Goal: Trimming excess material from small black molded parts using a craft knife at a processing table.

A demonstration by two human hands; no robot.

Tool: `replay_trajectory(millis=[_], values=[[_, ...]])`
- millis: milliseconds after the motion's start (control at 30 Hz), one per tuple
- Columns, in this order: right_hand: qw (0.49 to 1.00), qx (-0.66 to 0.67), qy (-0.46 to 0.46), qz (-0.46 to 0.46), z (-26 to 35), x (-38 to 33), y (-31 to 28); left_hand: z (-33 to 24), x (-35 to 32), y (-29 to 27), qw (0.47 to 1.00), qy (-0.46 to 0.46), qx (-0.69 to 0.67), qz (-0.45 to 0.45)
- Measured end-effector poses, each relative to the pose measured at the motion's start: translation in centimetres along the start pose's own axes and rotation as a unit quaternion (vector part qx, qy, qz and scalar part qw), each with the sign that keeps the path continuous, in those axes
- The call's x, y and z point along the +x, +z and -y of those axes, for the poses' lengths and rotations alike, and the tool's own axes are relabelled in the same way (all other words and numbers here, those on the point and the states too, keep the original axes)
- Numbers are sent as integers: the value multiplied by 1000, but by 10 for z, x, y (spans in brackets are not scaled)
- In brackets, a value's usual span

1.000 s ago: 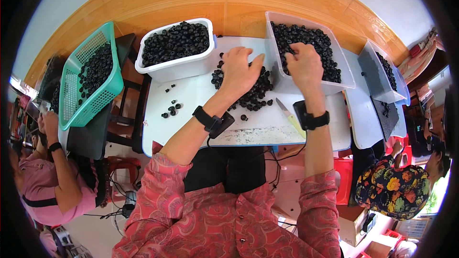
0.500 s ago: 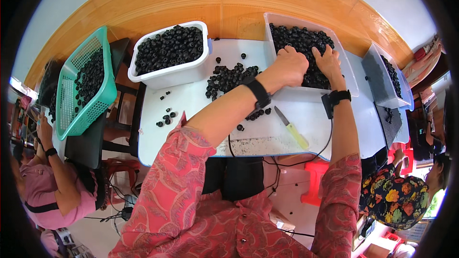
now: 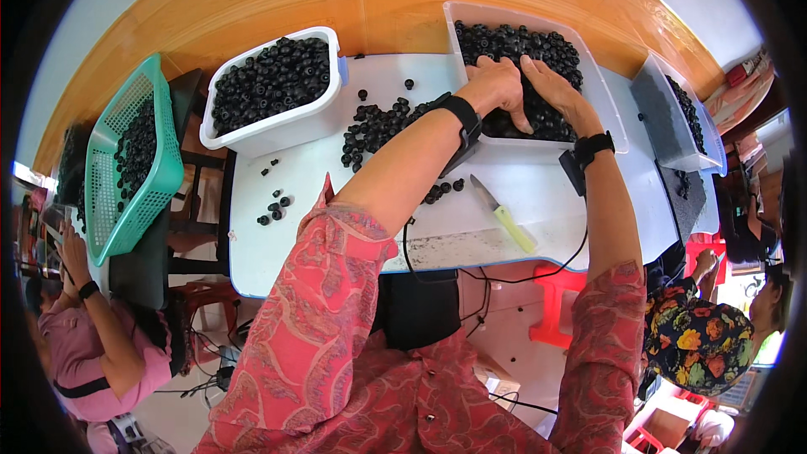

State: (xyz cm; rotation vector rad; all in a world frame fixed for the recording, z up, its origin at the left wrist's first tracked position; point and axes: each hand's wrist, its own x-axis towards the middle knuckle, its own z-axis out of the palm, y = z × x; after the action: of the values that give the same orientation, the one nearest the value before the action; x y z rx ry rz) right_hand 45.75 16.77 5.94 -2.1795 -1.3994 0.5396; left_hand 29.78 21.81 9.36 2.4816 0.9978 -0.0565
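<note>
Both hands work inside a translucent plastic bin heaped with small round black parts, some with a hollow end. My left hand is bent over the heap near the bin's front wall. One of its digits points down, apart from the rest, and the other fingertips are hidden. Facing it, my right hand lies slanted on the parts with its fingers stretched out. A loose pile of the same parts lies on the white table, partly behind my left forearm. A knife with a pale green handle lies before the bin.
A white tub of black parts stands left of the pile, and a green basket beyond it. Another clear bin sits at the right. Black cables hang at the table edge. Co-workers sit at both sides.
My right hand has shifted left and its fingers now stretch toward my left hand. The left hand has turned, with one digit pointing down. The whole view has shifted a little.
</note>
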Motion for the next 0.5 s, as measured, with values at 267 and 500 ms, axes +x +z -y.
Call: replay_trajectory(millis=[267,500], values=[[1000,11,17,-18,23,-7,9,12,8,4,894,82,-440,31],[952,239,15,-192,67,-26,4,27,-15,-17,841,192,-506,-19]])
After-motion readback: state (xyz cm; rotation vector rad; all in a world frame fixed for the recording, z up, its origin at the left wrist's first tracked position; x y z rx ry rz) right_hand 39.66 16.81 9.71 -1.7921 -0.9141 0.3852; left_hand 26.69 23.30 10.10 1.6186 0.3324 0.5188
